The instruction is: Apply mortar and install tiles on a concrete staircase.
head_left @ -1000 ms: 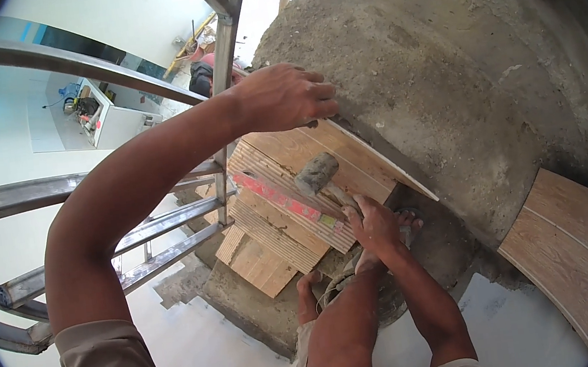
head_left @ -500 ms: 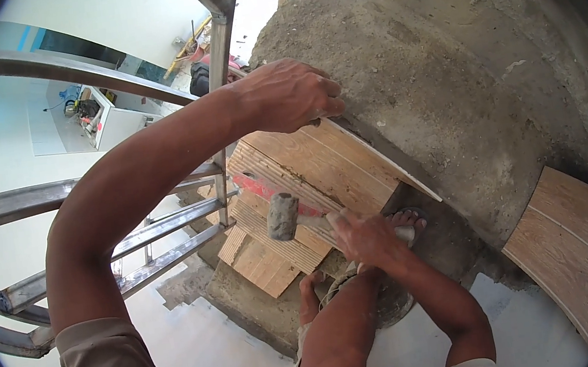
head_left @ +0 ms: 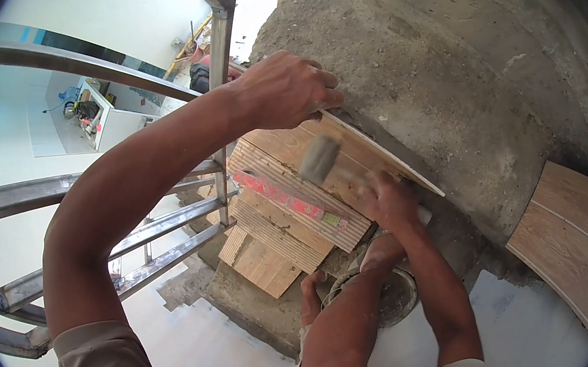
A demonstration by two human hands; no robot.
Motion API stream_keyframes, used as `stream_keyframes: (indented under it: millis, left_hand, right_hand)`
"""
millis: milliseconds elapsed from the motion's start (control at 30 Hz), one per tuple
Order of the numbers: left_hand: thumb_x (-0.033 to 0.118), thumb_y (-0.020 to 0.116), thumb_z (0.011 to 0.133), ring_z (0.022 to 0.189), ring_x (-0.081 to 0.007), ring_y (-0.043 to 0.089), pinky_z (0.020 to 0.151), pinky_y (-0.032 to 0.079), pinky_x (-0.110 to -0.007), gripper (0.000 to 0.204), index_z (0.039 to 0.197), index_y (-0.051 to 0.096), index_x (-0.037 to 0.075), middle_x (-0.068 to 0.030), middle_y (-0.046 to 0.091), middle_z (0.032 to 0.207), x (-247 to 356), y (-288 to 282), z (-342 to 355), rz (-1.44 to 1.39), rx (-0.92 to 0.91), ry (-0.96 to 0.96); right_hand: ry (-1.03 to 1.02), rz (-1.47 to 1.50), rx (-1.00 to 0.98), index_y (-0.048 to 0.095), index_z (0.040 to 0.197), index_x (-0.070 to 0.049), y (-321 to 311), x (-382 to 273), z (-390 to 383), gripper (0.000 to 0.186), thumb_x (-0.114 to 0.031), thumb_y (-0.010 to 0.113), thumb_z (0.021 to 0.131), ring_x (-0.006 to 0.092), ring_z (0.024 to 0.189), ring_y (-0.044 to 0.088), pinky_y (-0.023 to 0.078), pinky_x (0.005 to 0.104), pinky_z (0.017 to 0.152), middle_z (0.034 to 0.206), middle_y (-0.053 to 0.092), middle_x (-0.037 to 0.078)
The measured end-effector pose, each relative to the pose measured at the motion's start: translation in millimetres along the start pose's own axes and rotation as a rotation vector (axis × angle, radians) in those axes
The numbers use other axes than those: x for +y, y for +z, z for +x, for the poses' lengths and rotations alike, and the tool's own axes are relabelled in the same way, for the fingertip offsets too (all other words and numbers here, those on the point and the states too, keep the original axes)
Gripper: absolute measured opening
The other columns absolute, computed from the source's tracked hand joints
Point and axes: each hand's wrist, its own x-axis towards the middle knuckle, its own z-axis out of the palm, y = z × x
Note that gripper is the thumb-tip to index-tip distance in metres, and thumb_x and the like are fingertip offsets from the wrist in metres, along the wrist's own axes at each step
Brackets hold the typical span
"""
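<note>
Compared with the earlier frame, the grey-headed mallet [head_left: 320,159] is shifting rightward, away from the red spirit level [head_left: 277,194], and is now hanging over the wood-grain tile [head_left: 363,151]; that tile is lying between the level and the rough cement slope [head_left: 427,72]; the right hand [head_left: 390,201] is gripping the handle, fingers clamped around it; the left hand [head_left: 290,88] is bending its fingers together at the tile's far corner, though whether they are pinching it I cannot tell; good tapping probably means keeping the mallet's face flat, its blows light, those fingers clear; farther left, the steel railing [head_left: 220,49] is standing close beside the left arm.
</note>
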Motion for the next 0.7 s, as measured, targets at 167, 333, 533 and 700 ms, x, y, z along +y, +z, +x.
stream_keyframes:
  millis: [167,333,533,700]
  left_hand:
    - [0.013,0.064,0.090,0.096,-0.0284,0.071,0.078,0.060,-0.042,0.023,0.112,0.071,0.011,-0.0068,0.068,0.095,-0.7,0.6,0.7,0.023,0.042,0.013]
    - [0.015,0.065,0.090,0.096,-0.0287,0.072,0.078,0.060,-0.043,0.021,0.109,0.071,0.010,-0.0063,0.069,0.094,-1.3,3.6,-1.1,0.030,0.068,0.031]
    - [0.020,0.067,0.090,0.096,-0.0281,0.072,0.078,0.059,-0.043,0.021,0.109,0.071,0.012,-0.0055,0.069,0.093,-2.5,1.8,-1.5,0.024,0.073,0.035]
    - [0.022,0.073,0.083,0.086,-0.0257,0.068,0.067,0.057,-0.042,0.021,0.097,0.068,0.008,-0.0049,0.062,0.084,-5.9,8.4,-1.6,0.005,0.195,0.089]
  right_hand:
    - [0.010,0.132,0.023,0.064,0.118,-0.008,19.5,-21.5,-11.3,0.037,-0.036,0.065,0.095,0.0414,0.088,0.071,0.057,0.0515,0.071,0.094,0.071,0.019]
    - [0.105,0.372,0.234,0.066,0.117,-0.007,2.2,7.0,35.4,0.037,-0.035,0.065,0.094,0.0434,0.089,0.069,0.056,0.0524,0.074,0.098,0.071,0.020]
    - [-0.179,0.169,0.053,0.064,0.118,-0.005,15.9,-34.0,8.9,0.038,-0.036,0.063,0.096,0.0436,0.088,0.069,0.056,0.0509,0.076,0.102,0.070,0.021]
    - [-0.139,0.105,0.121,0.063,0.114,-0.006,2.7,-18.3,65.0,0.039,-0.041,0.060,0.097,0.0435,0.085,0.069,0.056,0.0520,0.073,0.096,0.070,0.019]
